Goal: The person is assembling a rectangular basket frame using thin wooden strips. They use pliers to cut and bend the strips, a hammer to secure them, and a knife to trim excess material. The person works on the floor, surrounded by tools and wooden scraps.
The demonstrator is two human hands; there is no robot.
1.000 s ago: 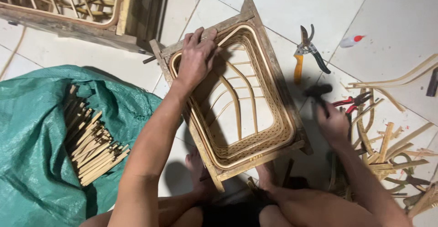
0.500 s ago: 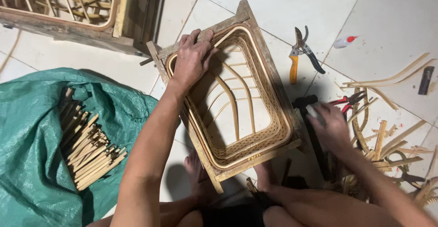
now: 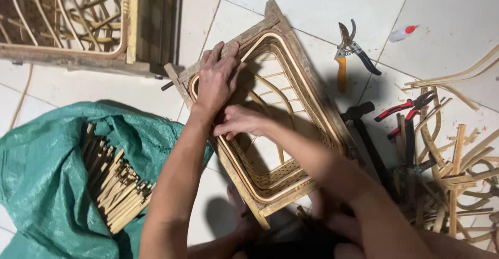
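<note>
Fingers of your left hand [image 3: 217,77] press flat on the rattan frame [image 3: 270,118]; your right hand [image 3: 240,122] pinches its inner rim, half-curled.

A green bag [image 3: 47,176] with short sticks [image 3: 117,186] lies on the floor's left side. Garden cutters [image 3: 349,51], red pliers [image 3: 410,105] and a hammer [image 3: 366,134] lie right.

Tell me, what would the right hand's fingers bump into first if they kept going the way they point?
Probably the left hand's wrist resting on the woven rattan frame's rim; depth is unclear.
</note>
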